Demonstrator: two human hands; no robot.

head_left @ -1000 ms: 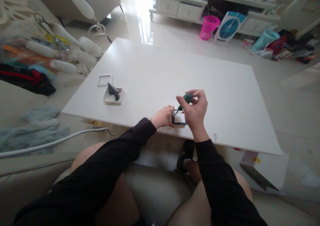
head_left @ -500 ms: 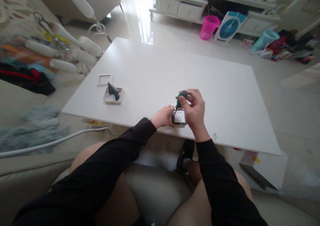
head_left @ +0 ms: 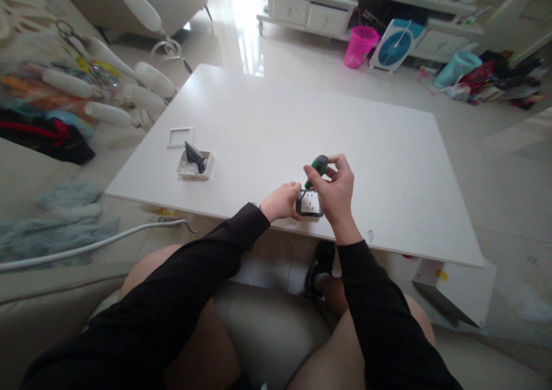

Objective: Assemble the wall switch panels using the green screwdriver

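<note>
A white wall socket [head_left: 311, 203] with a dark frame lies near the front edge of the white table [head_left: 379, 154]. My left hand [head_left: 282, 202] grips its left side, thumb at the near corner and fingers at the far one. Between the thumb and fingers of my right hand [head_left: 337, 188] is a screwdriver [head_left: 318, 165] with a green and black handle. It tilts, its shaft running down to the socket's left side near the top. Whether the tip sits in a screw is too small to tell.
At the table's left stand an open white box [head_left: 195, 168] with a dark part and small pieces in it, and a white rectangular frame [head_left: 180, 137] behind it. A small clear item [head_left: 370, 235] lies near the front edge. Lamp arms [head_left: 150, 79] reach over the left corner.
The screwdriver's handle has shifted slightly right and leans more, and my right thumb and fingers have changed position around it. My left hand and the socket stay in place.
</note>
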